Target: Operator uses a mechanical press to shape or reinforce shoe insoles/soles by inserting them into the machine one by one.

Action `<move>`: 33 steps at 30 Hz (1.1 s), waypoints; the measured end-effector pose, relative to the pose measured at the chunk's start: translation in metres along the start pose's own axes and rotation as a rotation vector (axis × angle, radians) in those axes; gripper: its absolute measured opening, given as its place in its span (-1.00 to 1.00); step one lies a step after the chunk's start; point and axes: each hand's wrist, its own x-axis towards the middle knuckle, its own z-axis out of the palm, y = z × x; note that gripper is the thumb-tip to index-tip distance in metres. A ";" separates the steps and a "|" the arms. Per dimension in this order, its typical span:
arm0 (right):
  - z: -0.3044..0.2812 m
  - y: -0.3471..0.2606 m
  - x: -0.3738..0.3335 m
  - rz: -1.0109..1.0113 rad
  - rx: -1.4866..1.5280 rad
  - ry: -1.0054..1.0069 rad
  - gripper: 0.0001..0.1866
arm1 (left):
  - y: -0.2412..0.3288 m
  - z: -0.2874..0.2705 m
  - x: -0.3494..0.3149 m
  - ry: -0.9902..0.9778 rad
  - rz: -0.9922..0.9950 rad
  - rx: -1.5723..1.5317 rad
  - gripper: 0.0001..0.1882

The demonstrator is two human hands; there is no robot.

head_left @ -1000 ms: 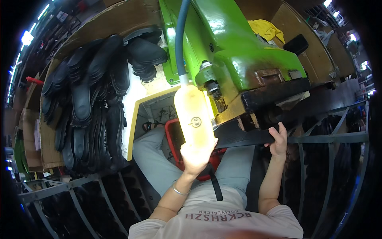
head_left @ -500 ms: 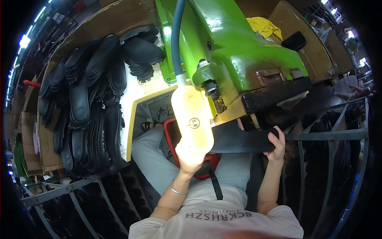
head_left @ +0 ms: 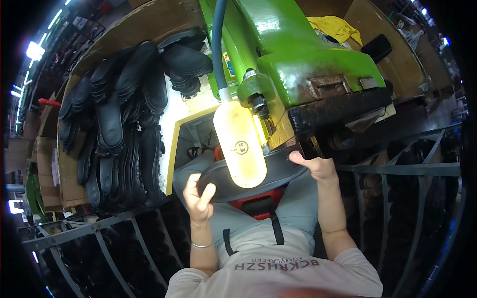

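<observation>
A black shoe sole point(head_left: 278, 175) lies crosswise in front of my lap, held at both ends. My left hand point(head_left: 199, 197) grips its left end, thumb toward me and fingers around the edge. At the other end my right hand point(head_left: 318, 166) has its thumb on the top, with the remaining fingers mostly hidden. A glowing yellowish lamp point(head_left: 240, 144) on a grey-blue hose point(head_left: 218, 49) hides the middle of the sole. Just beyond my right hand is the dark working head point(head_left: 343, 110) of a green machine point(head_left: 318, 64).
Stacks of black soles point(head_left: 117, 124) fill a cardboard box point(head_left: 74, 186) at the left. Metal rails point(head_left: 407, 169) run along both sides, with dark items behind them. Below the sole, a red container point(head_left: 258, 204) sits between my legs. A yellow cloth point(head_left: 338, 29) lies at the back right.
The sole has moved left, away from beneath the machine head, and its ribbed face no longer shows. My left hand has shifted left from behind the lamp; my right hand has also moved left.
</observation>
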 end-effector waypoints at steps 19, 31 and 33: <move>-0.005 0.071 -0.051 -0.091 -0.111 0.204 -0.48 | -0.036 0.014 -0.042 0.170 -0.258 -0.426 -0.68; 0.006 0.057 -0.055 -0.260 -0.405 0.258 -0.69 | -0.018 0.115 0.003 -0.382 0.121 0.322 -0.74; 0.009 0.048 -0.048 -0.292 -0.401 0.289 -0.77 | -0.014 0.120 0.004 -0.338 -0.026 0.173 -0.76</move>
